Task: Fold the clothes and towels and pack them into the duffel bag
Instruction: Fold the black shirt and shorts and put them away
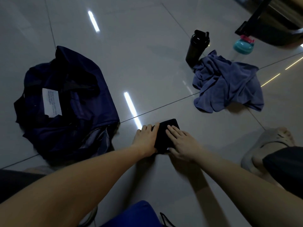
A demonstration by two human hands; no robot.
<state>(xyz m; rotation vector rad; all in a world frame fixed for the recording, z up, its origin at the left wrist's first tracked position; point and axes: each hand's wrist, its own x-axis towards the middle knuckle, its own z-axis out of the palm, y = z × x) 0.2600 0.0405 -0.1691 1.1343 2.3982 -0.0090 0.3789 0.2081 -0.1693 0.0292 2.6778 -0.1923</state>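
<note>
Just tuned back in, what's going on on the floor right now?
A person has both hands on a small folded black cloth on the floor: the left hand rests against its left edge and the right hand lies flat on top. The duffel bag lies open to the left. A blue towel lies crumpled further off beside a black bottle, not yet folded.

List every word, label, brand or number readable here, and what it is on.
White label inside the duffel bag: several lines of small print, too blurred to read.
Small white mark on the folded black cloth: too small to read.
Black bottle and teal-lidded bottle: no text shows.
No text can be quoted.
</note>
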